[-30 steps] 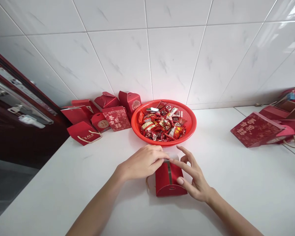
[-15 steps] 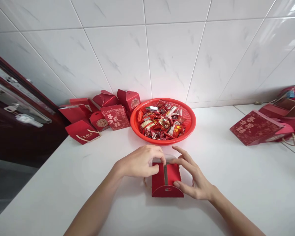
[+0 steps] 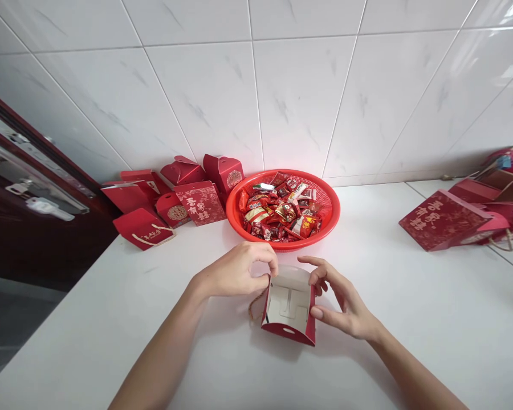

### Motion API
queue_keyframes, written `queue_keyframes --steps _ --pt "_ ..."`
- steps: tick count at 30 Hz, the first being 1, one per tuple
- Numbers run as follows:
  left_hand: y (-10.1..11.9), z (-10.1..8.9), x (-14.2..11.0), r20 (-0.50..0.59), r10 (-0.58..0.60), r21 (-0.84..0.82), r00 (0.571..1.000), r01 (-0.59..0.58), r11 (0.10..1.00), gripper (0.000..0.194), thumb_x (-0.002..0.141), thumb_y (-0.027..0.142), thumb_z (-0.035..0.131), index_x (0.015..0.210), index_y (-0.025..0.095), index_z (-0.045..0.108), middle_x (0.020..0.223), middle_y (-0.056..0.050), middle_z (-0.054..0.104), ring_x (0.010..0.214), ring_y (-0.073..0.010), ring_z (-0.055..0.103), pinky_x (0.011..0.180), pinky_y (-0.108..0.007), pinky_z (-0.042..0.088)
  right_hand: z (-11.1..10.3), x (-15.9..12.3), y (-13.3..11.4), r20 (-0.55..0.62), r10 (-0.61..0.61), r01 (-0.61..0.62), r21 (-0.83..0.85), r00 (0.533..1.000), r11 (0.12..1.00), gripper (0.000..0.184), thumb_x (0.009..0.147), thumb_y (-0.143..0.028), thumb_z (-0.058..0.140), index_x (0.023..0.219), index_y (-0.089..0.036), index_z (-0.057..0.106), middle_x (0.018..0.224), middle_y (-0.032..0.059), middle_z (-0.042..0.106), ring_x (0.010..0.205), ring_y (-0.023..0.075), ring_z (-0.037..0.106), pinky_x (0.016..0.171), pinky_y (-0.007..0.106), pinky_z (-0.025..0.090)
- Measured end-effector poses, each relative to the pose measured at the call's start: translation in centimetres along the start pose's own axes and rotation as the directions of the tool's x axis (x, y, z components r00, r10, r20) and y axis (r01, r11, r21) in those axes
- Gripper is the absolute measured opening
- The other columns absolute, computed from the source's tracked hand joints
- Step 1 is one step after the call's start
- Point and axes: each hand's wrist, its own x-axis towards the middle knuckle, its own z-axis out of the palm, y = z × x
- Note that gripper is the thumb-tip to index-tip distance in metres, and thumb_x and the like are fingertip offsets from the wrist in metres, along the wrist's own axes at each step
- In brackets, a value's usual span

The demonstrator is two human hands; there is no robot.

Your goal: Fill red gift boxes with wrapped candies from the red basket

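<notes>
At work with 2 hands on 1 red box, near the middle of the white counter. With the left hand, pinching the far left edge of the box, apparently closed on it between thumb and finger. With the right hand, touching the outside of the right wall with the thumb and the far right corner with a finger, thumb and fingers well apart. Open at the top, showing a white inside with slotted folds in the bottom, a curved red near flap with an oval hole, and a pale far flap. At the left side of the box, a loop of twisted cord. Just beyond the box, a round red basket of mesh, heaped with wrapped sweets in red, gold and white. Left of the basket, by the tiled wall, several red left boxes, some with gold print. Well apart from the right hand, red right boxes with gold characters and cord handles. At far left, a dark door with keys at the lock.
</notes>
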Motion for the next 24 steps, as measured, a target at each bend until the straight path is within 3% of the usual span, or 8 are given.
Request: queue_keyframes --steps 4,7,9,11,14,16,21,24 --pt "0.6 -0.3 -0.2 0.028 -0.042 0.027 0.999 0.041 0.999 0.010 0.082 0.017 0.060 0.083 0.020 0.070 0.098 -0.003 0.074 0.088 -0.0183 0.068 0.084 -0.030 0.050 -0.1 0.2 -0.3 -0.030 0.037 -0.036 0.015 0.999 0.999 0.046 0.094 -0.068 0.058 0.091 -0.022 0.056 0.133 0.0178 0.066 0.078 0.0194 0.062 0.061 0.033 0.049" --pt "1.1 -0.5 -0.4 0.040 -0.100 0.045 0.994 0.098 0.994 0.017 0.087 0.035 0.067 0.080 0.020 0.070 0.097 -0.003 0.074 0.088 -0.0199 0.067 0.081 -0.031 0.050 -0.3 0.2 -0.4 -0.039 0.041 -0.041 0.002 0.998 0.999 0.042 0.093 -0.062 0.063 0.083 -0.023 0.053 0.106 0.0145 0.071 0.106 0.0301 0.066 0.061 0.031 0.050" --pt "1.1 -0.6 -0.5 0.052 -0.119 0.071 0.992 0.115 0.991 0.019 0.088 0.038 0.067 0.081 0.021 0.072 0.098 -0.003 0.073 0.087 -0.0194 0.067 0.079 -0.030 0.050 -0.6 0.3 -0.5 -0.001 0.044 -0.044 0.005 0.999 0.999 0.035 0.092 -0.054 0.066 0.082 -0.023 0.054 0.095 0.0126 0.071 0.118 0.0336 0.063 0.066 0.032 0.052" --pt "1.0 -0.8 -0.8 0.070 -0.108 0.088 0.992 0.101 0.991 0.016 0.090 0.030 0.063 0.089 0.022 0.076 0.105 -0.004 0.072 0.089 -0.0188 0.067 0.079 -0.029 0.050 -1.2 0.3 -0.5 0.062 0.068 -0.068 0.003 0.996 0.998 0.026 0.093 -0.046 0.064 0.086 -0.022 0.058 0.110 0.0136 0.072 0.111 0.0305 0.067 0.073 0.034 0.055" --pt "0.8 -0.9 -1.3 0.058 -0.111 0.128 0.992 0.103 0.986 0.031 0.091 0.017 0.053 0.104 0.026 0.080 0.119 -0.005 0.068 0.094 -0.0182 0.067 0.079 -0.028 0.050 -1.9 0.4 -0.6 0.161 0.126 -0.126 -0.011 0.979 0.992 0.016 0.093 -0.036 0.061 0.093 -0.021 0.066 0.136 0.0132 0.066 0.094 0.0228 0.070 0.079 0.036 0.056" --pt "0.9 -0.7 -1.5 0.026 -0.126 0.192 0.992 0.119 0.974 0.037 0.091 0.012 0.049 0.105 0.027 0.080 0.118 -0.005 0.064 0.094 -0.0180 0.066 0.078 -0.028 0.049 -2.2 0.4 -0.5 0.201 0.148 -0.151 0.004 0.968 0.988 0.015 0.093 -0.031 0.060 0.101 -0.021 0.069 0.135 0.0120 0.067 0.093 0.0211 0.070 0.081 0.035 0.057" --pt "2.1 0.5 -1.4 0.047 -0.142 0.369 0.989 0.115 0.922 0.042 0.094 0.008 0.042 0.097 0.024 0.080 0.087 -0.004 0.060 0.073 -0.0170 0.059 0.067 -0.028 0.042 -2.1 0.2 0.2 0.195 0.150 -0.167 0.076 0.969 0.983 0.030 0.092 -0.024 0.062 0.120 -0.022 0.071 0.129 0.0123 0.071 0.104 0.0241 0.071 0.086 0.036 0.060" --pt "2.9 0.9 -1.6 0.064 -0.225 0.363 0.972 0.187 0.913 0.028 0.098 0.026 0.055 0.117 0.025 0.076 0.099 -0.005 0.065 0.079 -0.0199 0.063 0.071 -0.030 0.045 -2.0 0.1 0.7 0.164 0.158 -0.176 0.106 0.974 0.979 0.034 0.091 -0.022 0.063 0.125 -0.022 0.072 0.132 0.0124 0.070 0.109 0.0250 0.071 0.089 0.037 0.060"
